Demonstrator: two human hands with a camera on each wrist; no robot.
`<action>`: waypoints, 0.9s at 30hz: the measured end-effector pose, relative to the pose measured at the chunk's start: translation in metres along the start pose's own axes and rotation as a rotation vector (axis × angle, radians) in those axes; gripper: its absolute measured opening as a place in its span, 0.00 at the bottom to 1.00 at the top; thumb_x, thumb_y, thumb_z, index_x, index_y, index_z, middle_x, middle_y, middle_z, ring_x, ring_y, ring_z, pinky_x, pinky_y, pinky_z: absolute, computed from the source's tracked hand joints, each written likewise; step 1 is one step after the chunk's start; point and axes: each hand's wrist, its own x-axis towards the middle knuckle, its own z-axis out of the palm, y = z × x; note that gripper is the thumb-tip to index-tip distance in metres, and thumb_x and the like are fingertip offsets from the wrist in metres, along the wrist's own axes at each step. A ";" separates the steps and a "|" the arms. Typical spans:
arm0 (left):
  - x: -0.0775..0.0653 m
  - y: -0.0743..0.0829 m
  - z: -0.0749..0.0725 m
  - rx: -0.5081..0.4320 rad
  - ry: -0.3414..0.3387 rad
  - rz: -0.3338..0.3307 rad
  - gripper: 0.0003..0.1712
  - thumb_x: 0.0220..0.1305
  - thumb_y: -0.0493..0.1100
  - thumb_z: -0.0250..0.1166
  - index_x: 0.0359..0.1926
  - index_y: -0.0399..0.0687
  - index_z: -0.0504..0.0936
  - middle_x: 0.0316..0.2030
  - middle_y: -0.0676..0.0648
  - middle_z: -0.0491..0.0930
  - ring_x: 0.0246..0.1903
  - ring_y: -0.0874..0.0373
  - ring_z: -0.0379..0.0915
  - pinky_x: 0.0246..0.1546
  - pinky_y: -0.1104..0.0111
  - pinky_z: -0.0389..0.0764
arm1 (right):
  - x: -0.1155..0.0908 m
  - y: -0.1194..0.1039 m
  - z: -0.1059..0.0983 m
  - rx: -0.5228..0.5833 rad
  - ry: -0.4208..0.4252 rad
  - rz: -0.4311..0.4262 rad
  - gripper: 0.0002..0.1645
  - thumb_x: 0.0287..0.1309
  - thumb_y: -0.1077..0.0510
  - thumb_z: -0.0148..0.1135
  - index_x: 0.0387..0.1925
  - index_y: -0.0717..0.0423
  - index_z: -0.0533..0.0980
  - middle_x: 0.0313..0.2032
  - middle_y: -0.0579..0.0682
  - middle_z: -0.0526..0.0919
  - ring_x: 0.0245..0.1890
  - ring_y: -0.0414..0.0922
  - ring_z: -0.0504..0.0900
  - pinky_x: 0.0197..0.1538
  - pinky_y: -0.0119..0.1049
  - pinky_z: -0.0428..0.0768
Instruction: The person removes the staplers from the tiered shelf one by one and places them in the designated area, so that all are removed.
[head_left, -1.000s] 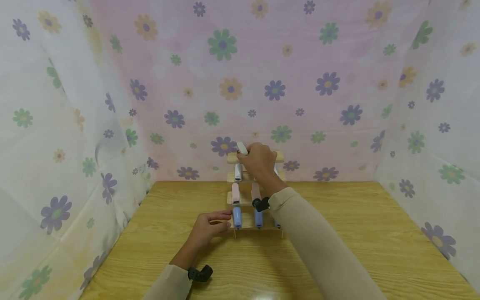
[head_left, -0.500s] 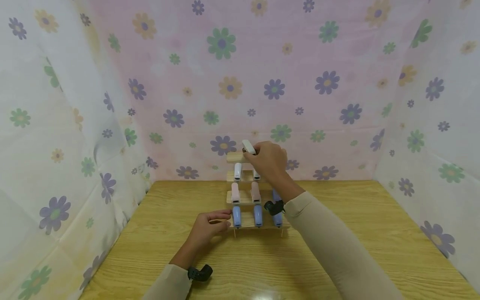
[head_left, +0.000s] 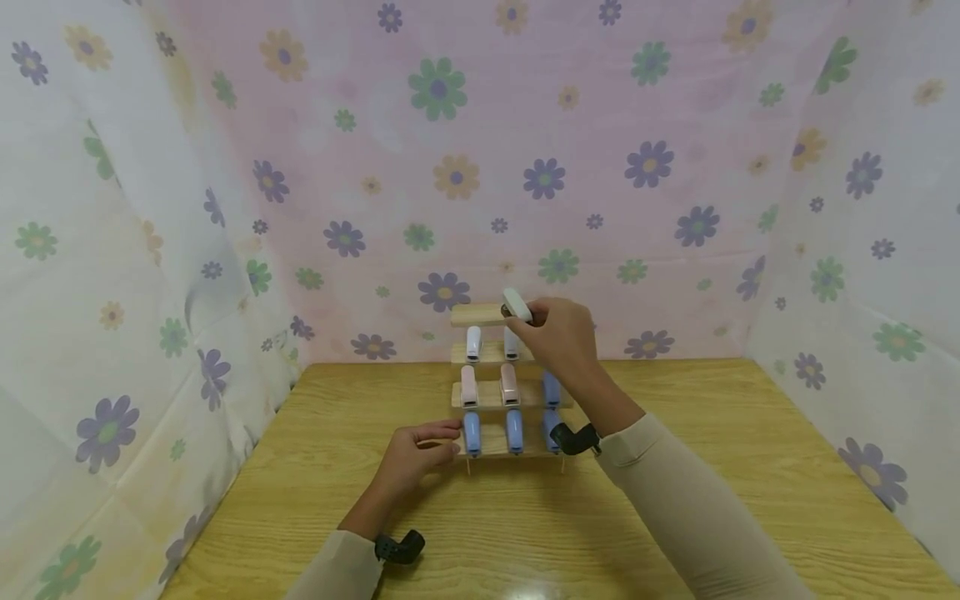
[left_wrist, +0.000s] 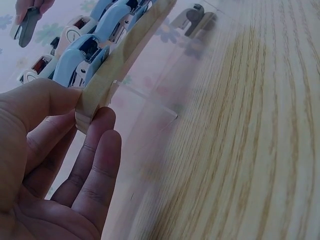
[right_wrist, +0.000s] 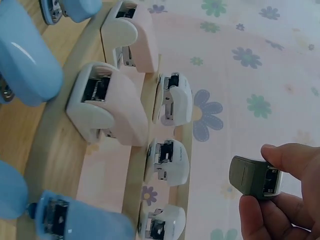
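A tiered wooden rack carries rows of small staplers. My right hand pinches a grey-green stapler between thumb and fingers, in front of the top tier and apart from the white staplers below. White staplers line the second tier. On the third are two pink staplers and a blue one; blue staplers fill the lowest. At the rack's lower left, my left hand pinches the end of the bottom shelf between thumb and forefinger, its other fingers loosely bent.
The rack stands on a wood-grain table on thin legs, with a clear support panel under the lowest shelf. A flowered cloth hangs behind and at both sides. My right forearm passes over the table's right half.
My right hand has moved right along the top tier with the stapler, uncovering white staplers on the second tier and blue ones at the right. The left hand has stayed at the shelf end.
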 end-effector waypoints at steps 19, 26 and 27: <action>0.001 -0.001 0.001 -0.003 0.014 0.002 0.12 0.61 0.41 0.76 0.47 0.47 0.92 0.60 0.53 0.84 0.64 0.52 0.78 0.47 0.70 0.89 | -0.050 0.045 -0.018 0.115 0.106 -0.041 0.21 0.59 0.44 0.77 0.46 0.54 0.88 0.35 0.51 0.91 0.32 0.46 0.90 0.35 0.46 0.91; -0.001 0.000 0.000 -0.019 0.008 -0.005 0.13 0.62 0.41 0.75 0.48 0.45 0.91 0.61 0.50 0.83 0.62 0.50 0.79 0.47 0.68 0.90 | -0.068 0.061 -0.024 0.091 0.100 0.031 0.24 0.59 0.41 0.76 0.48 0.54 0.88 0.36 0.50 0.91 0.34 0.47 0.90 0.34 0.45 0.89; -0.001 0.001 0.000 -0.019 0.008 -0.007 0.13 0.62 0.41 0.75 0.48 0.45 0.91 0.61 0.50 0.83 0.62 0.50 0.79 0.47 0.68 0.90 | -0.070 0.063 -0.024 0.090 0.106 0.032 0.24 0.59 0.41 0.76 0.47 0.54 0.88 0.35 0.50 0.91 0.34 0.47 0.90 0.33 0.45 0.89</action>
